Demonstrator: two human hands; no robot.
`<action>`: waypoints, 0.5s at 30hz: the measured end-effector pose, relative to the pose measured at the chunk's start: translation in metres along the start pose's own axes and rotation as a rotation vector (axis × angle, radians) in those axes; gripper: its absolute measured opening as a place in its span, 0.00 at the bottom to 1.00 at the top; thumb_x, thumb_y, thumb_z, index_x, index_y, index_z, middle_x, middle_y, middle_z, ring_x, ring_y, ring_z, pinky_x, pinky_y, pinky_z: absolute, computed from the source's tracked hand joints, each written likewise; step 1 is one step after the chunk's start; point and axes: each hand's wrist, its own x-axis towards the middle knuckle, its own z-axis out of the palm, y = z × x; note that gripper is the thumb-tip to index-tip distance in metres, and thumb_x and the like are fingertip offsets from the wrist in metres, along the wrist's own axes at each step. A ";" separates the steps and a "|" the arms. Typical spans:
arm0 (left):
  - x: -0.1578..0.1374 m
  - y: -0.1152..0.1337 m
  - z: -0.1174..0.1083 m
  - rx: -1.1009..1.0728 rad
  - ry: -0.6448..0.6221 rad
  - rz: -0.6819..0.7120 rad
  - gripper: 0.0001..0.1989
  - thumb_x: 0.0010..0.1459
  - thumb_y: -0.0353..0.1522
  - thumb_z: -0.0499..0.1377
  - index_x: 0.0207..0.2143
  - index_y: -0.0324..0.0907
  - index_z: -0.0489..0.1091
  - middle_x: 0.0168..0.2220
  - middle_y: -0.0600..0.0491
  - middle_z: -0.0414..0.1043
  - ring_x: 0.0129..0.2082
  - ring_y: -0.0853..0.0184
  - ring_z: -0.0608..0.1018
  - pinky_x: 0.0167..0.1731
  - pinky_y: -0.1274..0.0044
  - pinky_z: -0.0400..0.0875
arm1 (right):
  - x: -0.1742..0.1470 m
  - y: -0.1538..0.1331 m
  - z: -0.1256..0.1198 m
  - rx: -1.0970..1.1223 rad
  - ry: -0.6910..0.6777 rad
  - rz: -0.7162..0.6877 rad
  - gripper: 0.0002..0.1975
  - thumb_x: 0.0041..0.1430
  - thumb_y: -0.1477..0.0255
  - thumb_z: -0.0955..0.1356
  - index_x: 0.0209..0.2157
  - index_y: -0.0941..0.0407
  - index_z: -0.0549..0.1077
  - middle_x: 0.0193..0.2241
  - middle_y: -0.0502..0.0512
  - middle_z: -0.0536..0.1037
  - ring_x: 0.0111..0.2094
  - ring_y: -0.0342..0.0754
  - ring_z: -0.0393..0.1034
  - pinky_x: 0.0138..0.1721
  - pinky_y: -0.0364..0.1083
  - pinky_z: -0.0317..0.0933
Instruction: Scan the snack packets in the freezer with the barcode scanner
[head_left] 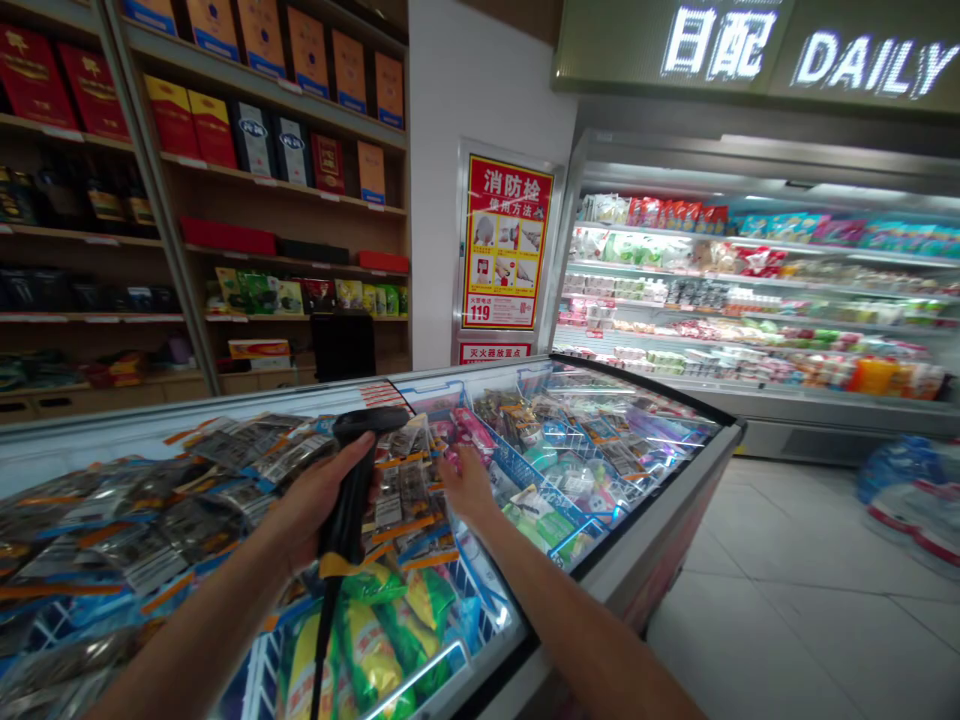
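My left hand is wrapped around the handle of a black barcode scanner, its head tilted up over the freezer. From the handle's yellow-banded base a black cable runs down. My right hand reaches into the freezer with its fingers bent in among the packets; what they grip is hidden. Close by lie a pink packet and a clear packet of brown food with an orange edge. Below the scanner, green and yellow bags sit in a blue wire basket.
The chest freezer has a raised rim and a glass cover on the right. More packets are heaped at left. Shelves of boxes stand behind, a lit chiller at right. Wrapped water bottles rest on the tiled floor.
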 end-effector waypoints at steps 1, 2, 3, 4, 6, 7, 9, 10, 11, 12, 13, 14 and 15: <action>0.001 -0.001 0.004 0.002 -0.008 -0.016 0.13 0.45 0.40 0.56 0.24 0.37 0.65 0.15 0.55 0.66 0.13 0.74 0.67 0.13 0.83 0.63 | 0.009 0.013 -0.008 -0.022 0.050 0.057 0.19 0.53 0.67 0.58 0.45 0.59 0.64 0.44 0.62 0.66 0.47 0.52 0.58 0.47 0.51 0.51; 0.001 -0.003 0.009 0.002 -0.021 -0.030 0.13 0.45 0.40 0.56 0.23 0.37 0.65 0.15 0.54 0.66 0.14 0.74 0.68 0.13 0.83 0.63 | 0.018 0.026 -0.016 -0.060 0.088 0.101 0.19 0.53 0.68 0.58 0.46 0.59 0.63 0.45 0.62 0.66 0.48 0.52 0.57 0.47 0.51 0.50; 0.002 -0.005 0.014 -0.003 -0.035 -0.045 0.13 0.45 0.40 0.56 0.23 0.37 0.65 0.16 0.54 0.66 0.14 0.74 0.67 0.13 0.83 0.63 | 0.026 0.040 -0.024 -0.105 0.106 0.136 0.20 0.52 0.68 0.58 0.47 0.60 0.63 0.46 0.62 0.65 0.49 0.53 0.56 0.48 0.51 0.50; 0.002 -0.007 0.019 -0.012 -0.054 -0.061 0.13 0.45 0.40 0.56 0.23 0.37 0.65 0.16 0.55 0.66 0.14 0.75 0.67 0.13 0.84 0.62 | 0.034 0.052 -0.031 -0.123 0.116 0.160 0.20 0.52 0.69 0.58 0.47 0.59 0.63 0.47 0.62 0.64 0.50 0.54 0.55 0.48 0.52 0.49; 0.004 -0.011 0.030 -0.036 -0.099 -0.089 0.13 0.46 0.40 0.56 0.25 0.37 0.65 0.16 0.55 0.65 0.14 0.76 0.66 0.13 0.84 0.62 | 0.048 0.074 -0.043 -0.162 0.118 0.194 0.21 0.51 0.69 0.60 0.48 0.57 0.62 0.49 0.61 0.62 0.51 0.55 0.53 0.48 0.53 0.49; 0.005 -0.013 0.036 -0.044 -0.119 -0.100 0.13 0.46 0.40 0.56 0.25 0.37 0.65 0.16 0.55 0.65 0.14 0.76 0.66 0.13 0.85 0.62 | 0.054 0.083 -0.048 -0.199 0.109 0.212 0.22 0.50 0.69 0.60 0.49 0.56 0.61 0.50 0.61 0.61 0.52 0.56 0.52 0.48 0.55 0.48; 0.009 -0.017 0.047 -0.053 -0.137 -0.120 0.13 0.46 0.39 0.57 0.25 0.37 0.65 0.16 0.55 0.65 0.14 0.76 0.66 0.13 0.84 0.62 | 0.066 0.098 -0.054 -0.308 0.073 0.247 0.24 0.50 0.69 0.60 0.51 0.56 0.58 0.53 0.61 0.57 0.53 0.57 0.49 0.49 0.56 0.46; 0.011 -0.018 0.052 -0.054 -0.139 -0.130 0.13 0.45 0.39 0.57 0.25 0.38 0.65 0.16 0.55 0.64 0.14 0.75 0.67 0.13 0.84 0.62 | 0.071 0.103 -0.055 -0.367 0.052 0.260 0.25 0.50 0.69 0.60 0.52 0.56 0.57 0.54 0.61 0.55 0.54 0.57 0.47 0.49 0.57 0.45; 0.013 -0.020 0.058 -0.054 -0.136 -0.143 0.13 0.45 0.40 0.57 0.25 0.38 0.65 0.16 0.56 0.64 0.14 0.75 0.67 0.13 0.84 0.62 | 0.076 0.109 -0.057 -0.419 0.034 0.265 0.25 0.51 0.70 0.60 0.52 0.56 0.56 0.55 0.62 0.54 0.55 0.56 0.46 0.49 0.58 0.44; 0.015 -0.020 0.062 -0.053 -0.134 -0.153 0.13 0.44 0.40 0.57 0.25 0.38 0.65 0.16 0.55 0.65 0.13 0.76 0.66 0.12 0.84 0.61 | 0.081 0.114 -0.058 -0.455 0.021 0.265 0.25 0.51 0.70 0.59 0.53 0.56 0.55 0.55 0.62 0.53 0.55 0.56 0.45 0.50 0.58 0.43; 0.018 -0.020 0.067 -0.053 -0.133 -0.156 0.13 0.44 0.40 0.58 0.25 0.38 0.65 0.17 0.55 0.65 0.13 0.76 0.67 0.12 0.84 0.61 | 0.085 0.119 -0.060 -0.482 0.013 0.261 0.26 0.51 0.70 0.59 0.53 0.57 0.55 0.55 0.62 0.52 0.56 0.56 0.44 0.50 0.58 0.42; 0.020 -0.021 0.072 -0.055 -0.130 -0.154 0.13 0.44 0.40 0.58 0.25 0.37 0.65 0.17 0.55 0.65 0.13 0.76 0.67 0.12 0.84 0.61 | 0.089 0.124 -0.061 -0.501 0.005 0.255 0.25 0.51 0.70 0.59 0.53 0.57 0.54 0.56 0.61 0.52 0.56 0.56 0.43 0.50 0.59 0.41; 0.022 -0.020 0.076 -0.056 -0.127 -0.150 0.14 0.44 0.40 0.57 0.25 0.37 0.65 0.17 0.55 0.65 0.13 0.76 0.66 0.12 0.84 0.61 | 0.091 0.129 -0.062 -0.513 -0.004 0.249 0.25 0.51 0.70 0.59 0.53 0.57 0.55 0.56 0.61 0.52 0.56 0.57 0.42 0.50 0.60 0.41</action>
